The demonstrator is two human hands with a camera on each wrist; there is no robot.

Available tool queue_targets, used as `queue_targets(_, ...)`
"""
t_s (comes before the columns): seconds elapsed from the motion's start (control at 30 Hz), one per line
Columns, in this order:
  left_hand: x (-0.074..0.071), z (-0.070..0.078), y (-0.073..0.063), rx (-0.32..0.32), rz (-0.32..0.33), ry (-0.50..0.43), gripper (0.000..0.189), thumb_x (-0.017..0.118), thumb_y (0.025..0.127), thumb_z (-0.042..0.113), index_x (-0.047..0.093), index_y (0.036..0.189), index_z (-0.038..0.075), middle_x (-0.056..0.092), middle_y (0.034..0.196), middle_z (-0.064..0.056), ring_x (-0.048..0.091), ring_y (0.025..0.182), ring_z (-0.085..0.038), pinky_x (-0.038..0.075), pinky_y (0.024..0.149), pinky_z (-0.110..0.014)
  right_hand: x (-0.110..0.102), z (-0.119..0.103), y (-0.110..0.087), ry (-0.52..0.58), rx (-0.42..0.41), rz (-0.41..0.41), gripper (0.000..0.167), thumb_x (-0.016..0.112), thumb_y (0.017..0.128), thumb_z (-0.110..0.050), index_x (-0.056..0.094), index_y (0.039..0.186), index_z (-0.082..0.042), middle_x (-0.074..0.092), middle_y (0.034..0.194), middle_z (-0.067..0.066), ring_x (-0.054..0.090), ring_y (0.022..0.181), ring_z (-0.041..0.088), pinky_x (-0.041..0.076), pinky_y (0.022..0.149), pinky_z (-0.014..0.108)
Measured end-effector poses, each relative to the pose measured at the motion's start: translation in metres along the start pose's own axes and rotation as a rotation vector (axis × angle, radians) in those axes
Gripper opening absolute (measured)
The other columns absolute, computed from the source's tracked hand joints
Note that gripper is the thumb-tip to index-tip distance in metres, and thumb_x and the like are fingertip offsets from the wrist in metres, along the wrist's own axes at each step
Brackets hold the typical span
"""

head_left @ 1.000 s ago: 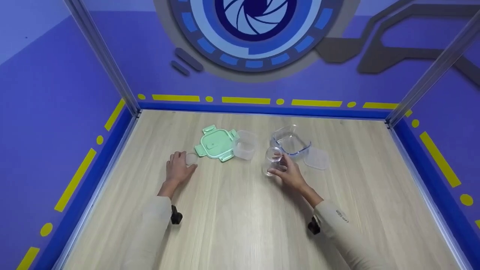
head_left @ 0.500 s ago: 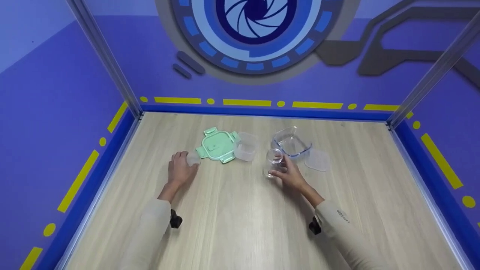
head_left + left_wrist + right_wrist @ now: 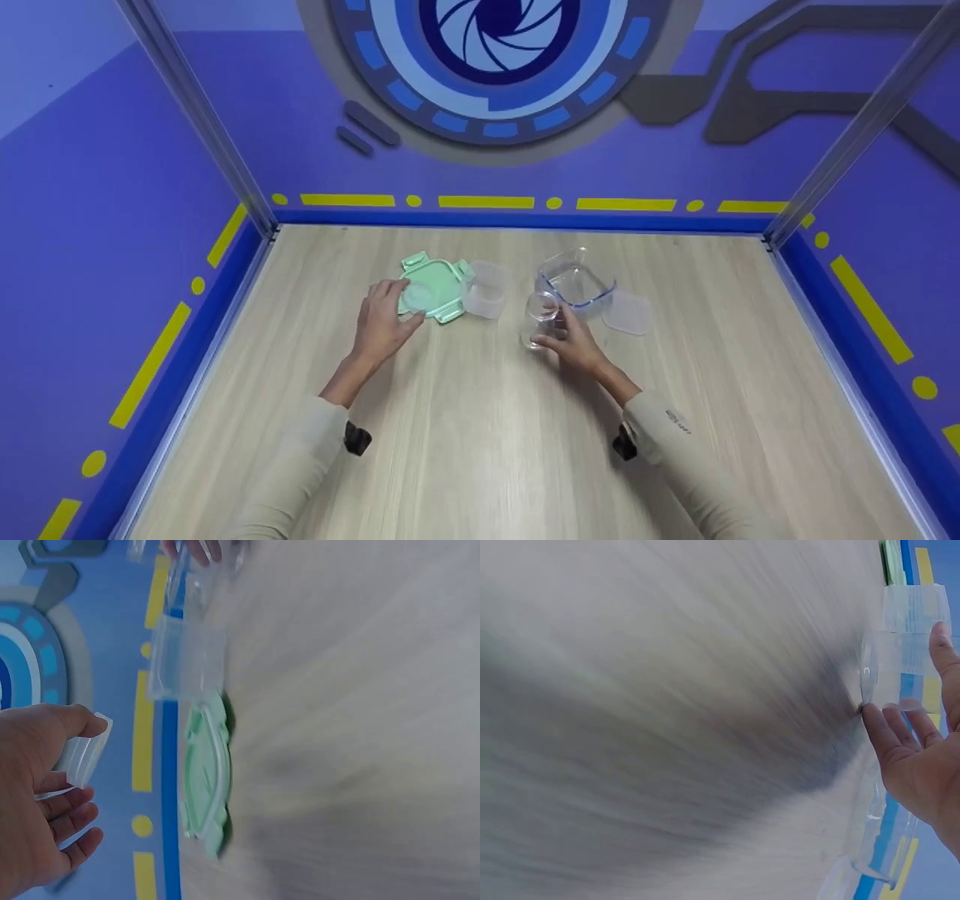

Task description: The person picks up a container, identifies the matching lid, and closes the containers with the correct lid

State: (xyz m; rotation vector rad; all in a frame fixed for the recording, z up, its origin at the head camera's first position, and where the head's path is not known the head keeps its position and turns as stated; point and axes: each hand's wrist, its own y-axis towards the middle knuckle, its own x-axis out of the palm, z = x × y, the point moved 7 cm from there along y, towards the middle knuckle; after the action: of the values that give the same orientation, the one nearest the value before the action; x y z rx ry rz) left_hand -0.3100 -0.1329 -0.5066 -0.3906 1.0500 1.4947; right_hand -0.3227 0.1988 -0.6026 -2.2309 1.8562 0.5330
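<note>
My left hand [image 3: 380,330] pinches a small round translucent lid [image 3: 88,756] between thumb and index finger; the other fingers are loosely bent in the left wrist view. It holds this lid above the left part of a square green clip lid [image 3: 442,279], apart from the table. My right hand [image 3: 574,345] grips a small clear round jar [image 3: 534,327] from its right side, thumb and fingers on opposite sides. The jar stands upright on the table with its round opening up. In the right wrist view the jar's clear wall partly blends with the things behind it.
A frosted square container [image 3: 487,291] touches the green lid's right side. Behind the right hand stands a clear square container [image 3: 576,301] with a bluish rim, and a flat frosted square lid [image 3: 628,313] lies right of it. Patterned walls enclose the wooden table [image 3: 480,450].
My left hand has lifted the small round lid and carried it right and away from me, from beside the green lid to above it. The right hand and jar stay put.
</note>
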Motion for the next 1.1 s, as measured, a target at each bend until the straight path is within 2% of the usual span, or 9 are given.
queue_targets(0.13,0.007,0.023,0.003,0.062,-0.025,-0.056,0.056,0.082,0.084,0.019,0.061,0.131,-0.001,0.062,0.128,-0.018,0.057,0.122,-0.036,0.048,0.101,-0.053,0.001,0.0,0.0,-0.005,0.001,0.004,0.066,0.08,0.087,-0.007,0.046,0.143,0.002,0.061,0.133,0.027,0.058,0.128,0.046,0.045,0.111,0.058)
queue_targets(0.3,0.023,0.046,0.007,0.085,-0.118,-0.171,0.057,0.08,0.083,0.013,0.06,0.133,-0.003,0.065,0.134,-0.021,0.059,0.128,-0.038,0.048,0.108,-0.052,0.002,0.0,0.001,-0.022,-0.008,-0.002,0.068,0.081,0.087,-0.008,0.046,0.143,0.002,0.061,0.134,0.027,0.059,0.128,0.045,0.046,0.111,0.057)
queue_targets(0.43,0.037,0.063,0.009,0.106,-0.186,-0.267,0.058,0.079,0.083,0.009,0.059,0.136,-0.005,0.067,0.131,-0.023,0.062,0.124,-0.038,0.051,0.103,-0.052,0.002,-0.002,0.001,-0.023,-0.024,-0.009,0.068,0.081,0.087,-0.008,0.045,0.143,0.006,0.06,0.133,0.029,0.059,0.127,0.047,0.045,0.11,0.059)
queue_targets(0.6,0.055,0.08,0.013,0.148,-0.227,-0.266,0.059,0.078,0.085,0.014,0.059,0.138,-0.001,0.065,0.133,-0.018,0.061,0.123,-0.034,0.051,0.102,-0.05,0.001,-0.001,0.001,-0.018,-0.006,0.001,0.067,0.08,0.086,-0.006,0.046,0.142,0.004,0.061,0.133,0.029,0.058,0.127,0.046,0.045,0.111,0.058)
queue_targets(0.73,0.067,0.087,0.015,0.15,-0.279,-0.303,0.061,0.073,0.09,0.016,0.053,0.144,-0.004,0.06,0.141,-0.021,0.06,0.127,-0.035,0.053,0.101,-0.048,0.001,-0.001,0.002,-0.014,0.016,0.012,0.068,0.082,0.085,-0.005,0.046,0.142,0.002,0.061,0.134,0.028,0.059,0.128,0.044,0.045,0.112,0.056)
queue_targets(0.83,0.074,0.088,0.017,0.126,-0.301,-0.351,0.062,0.072,0.091,0.014,0.049,0.145,-0.007,0.061,0.139,-0.024,0.061,0.126,-0.037,0.056,0.096,-0.049,0.002,-0.001,0.003,-0.01,0.02,0.007,0.068,0.082,0.085,-0.005,0.046,0.142,0.003,0.06,0.135,0.028,0.058,0.129,0.044,0.044,0.113,0.056)
queue_targets(1.03,0.085,0.084,0.022,0.028,-0.291,-0.471,0.055,0.078,0.085,0.013,0.056,0.134,-0.002,0.065,0.129,-0.022,0.064,0.118,-0.037,0.056,0.094,-0.053,0.006,-0.004,0.003,0.009,0.003,-0.007,0.067,0.081,0.085,-0.006,0.046,0.142,0.005,0.06,0.137,0.029,0.057,0.131,0.046,0.043,0.113,0.058)
queue_targets(1.1,0.089,0.085,0.023,0.024,-0.3,-0.5,0.053,0.078,0.085,0.013,0.059,0.132,-0.002,0.065,0.128,-0.024,0.064,0.117,-0.037,0.056,0.093,-0.054,0.007,-0.008,0.0,0.024,-0.006,-0.002,0.067,0.081,0.085,-0.003,0.046,0.141,0.007,0.059,0.136,0.031,0.056,0.131,0.048,0.042,0.113,0.06)
